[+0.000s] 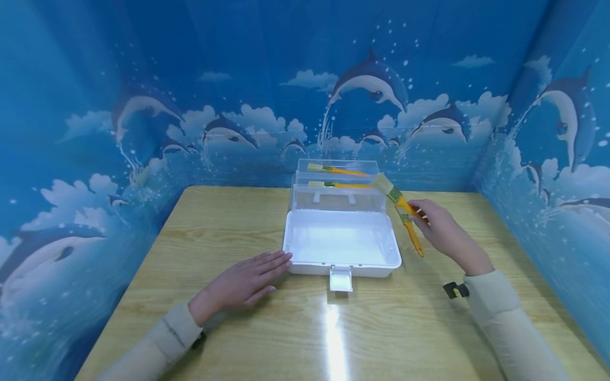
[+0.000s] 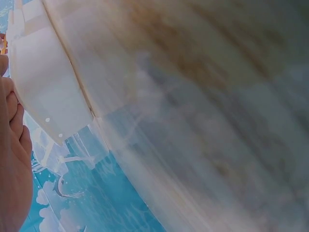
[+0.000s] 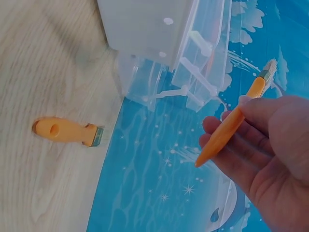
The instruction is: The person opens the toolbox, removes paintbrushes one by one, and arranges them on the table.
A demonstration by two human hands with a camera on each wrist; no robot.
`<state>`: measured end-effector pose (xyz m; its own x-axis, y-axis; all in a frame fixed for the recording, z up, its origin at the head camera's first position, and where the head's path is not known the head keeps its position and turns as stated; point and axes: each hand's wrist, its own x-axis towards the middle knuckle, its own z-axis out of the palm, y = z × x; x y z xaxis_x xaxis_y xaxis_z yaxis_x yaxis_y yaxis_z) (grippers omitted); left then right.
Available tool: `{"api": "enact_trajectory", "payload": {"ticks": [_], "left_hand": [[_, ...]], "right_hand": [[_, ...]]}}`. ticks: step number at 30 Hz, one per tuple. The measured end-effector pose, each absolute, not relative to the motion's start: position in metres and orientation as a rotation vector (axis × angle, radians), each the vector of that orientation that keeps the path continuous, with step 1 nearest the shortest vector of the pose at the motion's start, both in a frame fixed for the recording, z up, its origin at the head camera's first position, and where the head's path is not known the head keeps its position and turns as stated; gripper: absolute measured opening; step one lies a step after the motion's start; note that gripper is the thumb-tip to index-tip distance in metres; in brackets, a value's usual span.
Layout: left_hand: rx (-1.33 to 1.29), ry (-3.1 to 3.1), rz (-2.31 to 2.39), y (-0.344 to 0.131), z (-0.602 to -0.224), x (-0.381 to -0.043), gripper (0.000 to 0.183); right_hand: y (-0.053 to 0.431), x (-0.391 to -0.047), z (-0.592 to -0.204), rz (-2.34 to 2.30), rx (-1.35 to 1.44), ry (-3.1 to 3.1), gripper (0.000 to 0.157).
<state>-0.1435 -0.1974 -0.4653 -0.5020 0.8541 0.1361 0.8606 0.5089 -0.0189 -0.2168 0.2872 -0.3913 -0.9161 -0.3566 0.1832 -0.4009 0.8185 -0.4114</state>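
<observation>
A white plastic box [image 1: 343, 238] stands with its lid up, and its bare inside shows. My left hand [image 1: 245, 280] has straight fingers, their tips touching the box's front left corner. Right of the box, my right hand [image 1: 438, 227] pinches a paintbrush [image 3: 222, 137] by its orange handle between thumb and fingers. That brush is raised, its pale bristles pointing up and left toward the box's back corner. Below it a second paintbrush [image 3: 63, 130] with an orange handle lies on the table, partly hidden in the head view.
Clear trays [image 1: 305, 198] rise behind the box, with one paintbrush [image 1: 350, 171] in the upper tray and another paintbrush [image 1: 352, 185] lower down. A latch [image 1: 340, 279] hangs at the box's front. Blue dolphin-print curtains [image 1: 267, 79] surround the wooden table [image 1: 214, 222].
</observation>
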Motion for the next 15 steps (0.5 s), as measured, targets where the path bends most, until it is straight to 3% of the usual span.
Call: {"api": "enact_trajectory", "payload": {"ticks": [15], "left_hand": [[-1.494,-2.588,-0.082,-0.197,-0.466,-0.144,0.060]], "right_hand": [[0.299,-0.220,-0.402,0.703,0.571,-2.865,0.035]]}}
